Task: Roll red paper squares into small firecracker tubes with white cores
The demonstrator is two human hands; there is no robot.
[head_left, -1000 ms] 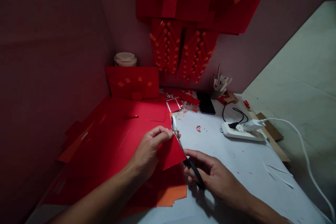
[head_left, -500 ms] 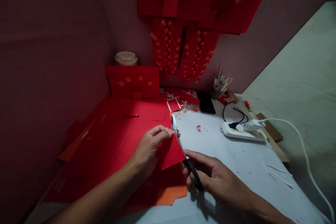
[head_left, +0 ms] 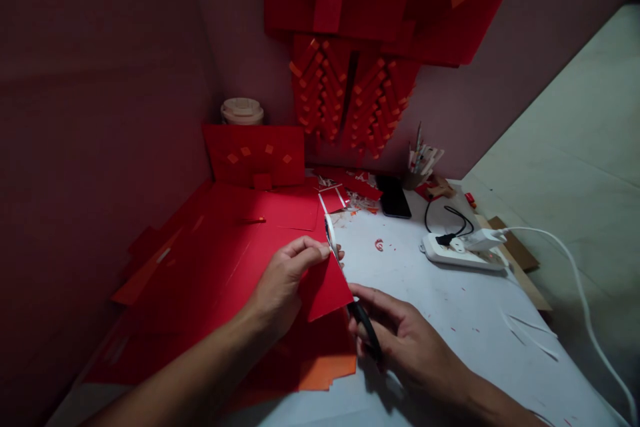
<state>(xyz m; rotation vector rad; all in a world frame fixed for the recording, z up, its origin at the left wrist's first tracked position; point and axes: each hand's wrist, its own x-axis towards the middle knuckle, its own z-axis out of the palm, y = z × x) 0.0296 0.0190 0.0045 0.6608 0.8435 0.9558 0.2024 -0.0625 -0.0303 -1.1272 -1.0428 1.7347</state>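
Between its thumb and fingers, my left hand (head_left: 280, 283) pinches a piece of red paper (head_left: 325, 289) by its upper edge. My right hand (head_left: 400, 327) is closed round the black handle of a pair of scissors (head_left: 367, 330). The blades lie along the right edge of the red paper and are mostly hidden by it. A narrow white strip (head_left: 331, 230) curls up beyond my left fingertips at that same edge. Large red sheets (head_left: 215, 267) lie under and left of my left hand, with an orange sheet (head_left: 327, 372) poking out below.
A white power strip (head_left: 465, 253) with cables sits right on the white table. Behind it are a black phone (head_left: 394, 197) and a pen cup (head_left: 417, 170). Paper scraps (head_left: 363, 201) lie at the back. Red folded-paper decorations (head_left: 350, 93) hang on the wall.
The scissor handle has swung slightly, its lower end moving left as my right fingers draw in a little. My left hand and the red paper stay nearly still. The view has shifted slightly.
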